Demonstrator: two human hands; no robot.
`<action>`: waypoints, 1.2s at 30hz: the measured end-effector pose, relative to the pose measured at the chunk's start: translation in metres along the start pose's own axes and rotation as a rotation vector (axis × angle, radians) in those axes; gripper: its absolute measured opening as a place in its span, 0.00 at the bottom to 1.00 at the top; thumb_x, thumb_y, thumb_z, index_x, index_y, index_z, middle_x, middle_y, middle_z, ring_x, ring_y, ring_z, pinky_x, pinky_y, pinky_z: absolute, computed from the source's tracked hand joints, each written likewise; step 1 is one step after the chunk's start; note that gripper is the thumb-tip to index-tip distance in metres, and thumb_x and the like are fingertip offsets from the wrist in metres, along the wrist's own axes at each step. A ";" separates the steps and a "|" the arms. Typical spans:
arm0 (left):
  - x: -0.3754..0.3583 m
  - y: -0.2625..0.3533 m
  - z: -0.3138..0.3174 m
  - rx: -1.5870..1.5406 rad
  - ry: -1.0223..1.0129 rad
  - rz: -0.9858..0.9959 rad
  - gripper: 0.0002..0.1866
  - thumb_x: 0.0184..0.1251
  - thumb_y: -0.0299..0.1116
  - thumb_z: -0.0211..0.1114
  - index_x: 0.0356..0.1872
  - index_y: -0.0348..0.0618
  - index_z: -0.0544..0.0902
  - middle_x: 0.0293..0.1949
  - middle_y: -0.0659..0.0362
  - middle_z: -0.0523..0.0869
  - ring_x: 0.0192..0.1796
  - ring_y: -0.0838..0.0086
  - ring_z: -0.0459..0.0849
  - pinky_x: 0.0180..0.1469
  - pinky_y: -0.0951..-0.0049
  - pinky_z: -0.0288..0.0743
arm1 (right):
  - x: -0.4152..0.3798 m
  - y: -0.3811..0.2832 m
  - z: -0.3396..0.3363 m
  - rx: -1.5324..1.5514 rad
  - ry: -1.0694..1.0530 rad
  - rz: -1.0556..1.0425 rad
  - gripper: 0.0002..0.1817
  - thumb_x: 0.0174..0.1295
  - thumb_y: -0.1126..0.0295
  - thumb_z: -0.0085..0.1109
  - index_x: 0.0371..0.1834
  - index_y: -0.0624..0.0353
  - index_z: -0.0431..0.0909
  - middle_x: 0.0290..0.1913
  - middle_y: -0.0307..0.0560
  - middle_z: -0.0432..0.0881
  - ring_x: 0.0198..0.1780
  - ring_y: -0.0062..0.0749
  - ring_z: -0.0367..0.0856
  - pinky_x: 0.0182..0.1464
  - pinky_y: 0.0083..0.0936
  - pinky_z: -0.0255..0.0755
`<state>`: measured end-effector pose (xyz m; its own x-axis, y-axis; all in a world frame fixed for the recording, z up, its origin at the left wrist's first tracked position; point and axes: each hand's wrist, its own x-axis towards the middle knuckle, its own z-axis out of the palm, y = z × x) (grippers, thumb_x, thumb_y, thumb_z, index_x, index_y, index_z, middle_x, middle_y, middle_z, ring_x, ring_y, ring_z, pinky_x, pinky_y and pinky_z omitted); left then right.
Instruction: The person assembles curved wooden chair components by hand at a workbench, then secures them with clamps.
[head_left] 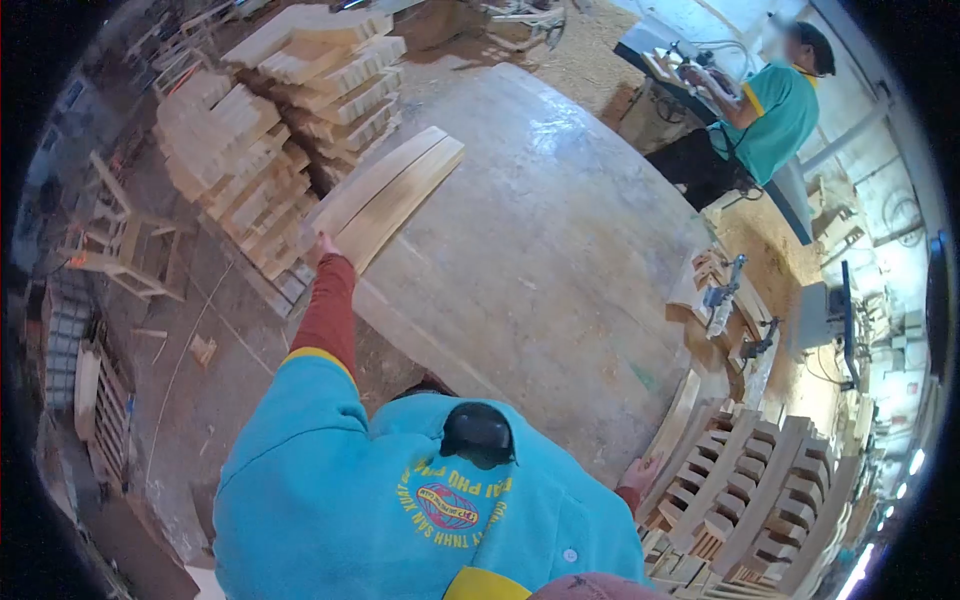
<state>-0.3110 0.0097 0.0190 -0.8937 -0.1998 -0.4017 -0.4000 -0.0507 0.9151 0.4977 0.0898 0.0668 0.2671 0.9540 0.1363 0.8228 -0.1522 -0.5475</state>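
- The curved wooden slats lie together at the far left edge of the large grey surface, their near ends gripped by the left hand, fingers closed on them.
- The right hand is spread open, resting against a curved wooden frame at the surface's near right edge.
- Stacked wooden pieces stand just beyond the slats.
- A person in a teal shirt works well apart at a machine.
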 end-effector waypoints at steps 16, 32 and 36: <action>0.037 -0.020 0.015 2.079 -0.596 0.658 0.20 0.62 0.42 0.53 0.54 0.47 0.75 0.56 0.59 0.75 0.60 0.66 0.71 0.63 0.62 0.59 | -0.063 -0.006 0.011 0.148 -0.150 0.349 0.37 0.48 0.76 0.57 0.66 0.55 0.57 0.55 0.53 0.71 0.43 0.36 0.77 0.45 0.28 0.72; -0.257 0.033 0.187 0.376 -0.895 1.361 0.21 0.43 0.24 0.60 0.45 0.40 0.78 0.48 0.52 0.78 0.55 0.60 0.73 0.59 0.64 0.64 | -0.067 -0.032 -0.001 0.238 -0.187 0.268 0.35 0.53 0.79 0.50 0.67 0.55 0.55 0.55 0.54 0.70 0.48 0.38 0.75 0.48 0.28 0.72; -0.398 0.008 0.246 0.272 -1.334 1.446 0.21 0.46 0.27 0.62 0.47 0.46 0.78 0.49 0.50 0.76 0.54 0.58 0.72 0.59 0.63 0.63 | -0.075 -0.035 -0.017 0.285 -0.167 0.325 0.34 0.54 0.78 0.51 0.67 0.54 0.54 0.53 0.54 0.72 0.48 0.38 0.76 0.48 0.29 0.72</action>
<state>-0.0083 0.3292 0.1783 -0.0312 0.7862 0.6172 0.7330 -0.4018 0.5488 0.4574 0.0190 0.0900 0.3846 0.9008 -0.2016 0.5331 -0.3951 -0.7481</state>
